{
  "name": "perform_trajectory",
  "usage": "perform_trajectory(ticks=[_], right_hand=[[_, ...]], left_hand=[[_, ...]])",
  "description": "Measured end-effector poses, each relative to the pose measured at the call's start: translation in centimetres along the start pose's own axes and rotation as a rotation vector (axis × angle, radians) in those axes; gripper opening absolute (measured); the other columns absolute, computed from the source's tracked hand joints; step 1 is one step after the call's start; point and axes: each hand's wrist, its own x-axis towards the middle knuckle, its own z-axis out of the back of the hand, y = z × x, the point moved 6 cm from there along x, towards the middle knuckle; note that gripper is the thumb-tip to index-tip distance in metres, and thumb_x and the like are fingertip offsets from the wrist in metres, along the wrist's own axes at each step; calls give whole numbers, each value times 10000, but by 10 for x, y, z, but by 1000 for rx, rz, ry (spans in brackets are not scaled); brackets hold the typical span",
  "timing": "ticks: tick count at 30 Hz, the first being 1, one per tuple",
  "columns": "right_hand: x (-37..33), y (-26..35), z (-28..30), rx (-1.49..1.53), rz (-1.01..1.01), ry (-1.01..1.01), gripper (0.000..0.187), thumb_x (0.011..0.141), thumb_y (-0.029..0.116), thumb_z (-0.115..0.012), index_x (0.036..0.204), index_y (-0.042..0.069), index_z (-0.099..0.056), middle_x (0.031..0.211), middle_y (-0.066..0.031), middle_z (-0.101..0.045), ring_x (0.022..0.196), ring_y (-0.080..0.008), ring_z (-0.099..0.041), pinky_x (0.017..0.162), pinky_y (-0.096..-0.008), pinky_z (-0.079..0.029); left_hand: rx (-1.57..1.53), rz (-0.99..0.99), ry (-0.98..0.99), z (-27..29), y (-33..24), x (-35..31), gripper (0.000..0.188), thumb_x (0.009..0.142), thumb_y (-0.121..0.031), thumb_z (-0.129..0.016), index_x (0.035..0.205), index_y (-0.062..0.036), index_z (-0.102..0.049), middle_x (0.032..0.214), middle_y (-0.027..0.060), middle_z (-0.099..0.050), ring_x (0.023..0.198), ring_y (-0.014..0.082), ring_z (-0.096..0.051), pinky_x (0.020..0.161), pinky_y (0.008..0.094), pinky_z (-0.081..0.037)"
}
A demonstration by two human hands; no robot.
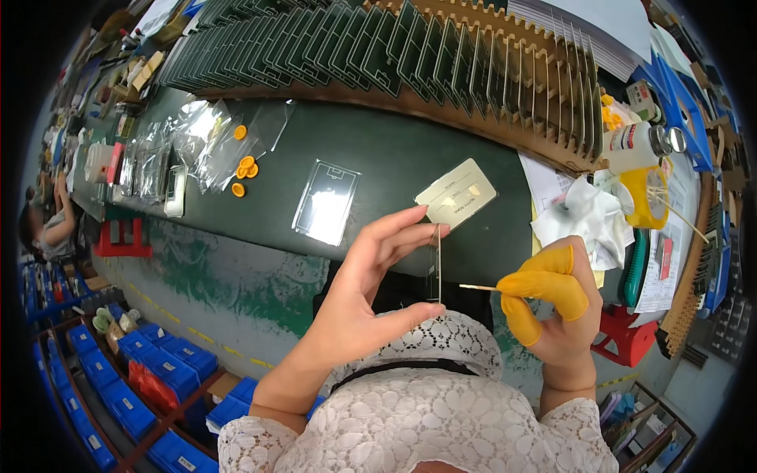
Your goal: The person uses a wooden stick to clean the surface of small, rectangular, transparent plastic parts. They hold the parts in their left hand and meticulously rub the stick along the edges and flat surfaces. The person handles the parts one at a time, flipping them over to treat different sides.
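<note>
My left hand (359,296) grips a thin rectangular panel (439,268) by its edges, thumb below and fingers above. The panel stands nearly edge-on to me, so its faces hardly show. Yellow finger cots cover several fingers of my right hand (561,296), which pinches a thin pale stick (478,287). The stick's tip points left at the panel, a small gap apart from it. Just beyond my left fingertips, a cream-coloured panel (459,191) lies on the dark green table (378,150). Farther left rests a shiny, reflective panel (327,202).
Many dark panels (386,51) stand in a slotted cardboard rack (505,134) along the back. Yellow finger cots (247,167) and clear bags (206,142) lie left. At right are a crumpled white cloth (585,221), a bottle (631,150) and a yellow container (643,197). Someone sits far left.
</note>
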Motion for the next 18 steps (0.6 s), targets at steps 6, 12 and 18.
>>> perform_trajectory(ticks=[6, 12, 18], right_hand=[[-1, 5, -2, 13, 22, 40, 343, 663, 27, -848, 961, 116, -705, 864, -18, -614, 736, -223, -557, 665, -352, -402], [1, 8, -4, -1, 51, 64, 335, 678, 41, -849, 970, 120, -704, 879, -20, -619, 735, -223, -565, 664, -350, -399], [1, 8, -5, -12, 82, 63, 338, 684, 57, -852, 982, 115, -703, 882, -24, -617, 718, -223, -567, 646, -350, -392]], left_hand=[[4, 7, -18, 2, 1, 0, 917, 721, 105, -773, 1505, -2, -308, 1433, 209, -515, 1394, 277, -450, 1191, 433, -286], [2, 13, -32, 2, 0, -1, 906, 725, 107, -767, 1502, -2, -314, 1433, 210, -516, 1399, 278, -447, 1192, 432, -284], [7, 17, -3, 2, 2, 0, 861, 770, 90, -755, 1500, -9, -310, 1453, 192, -500, 1409, 269, -430, 1204, 421, -283]])
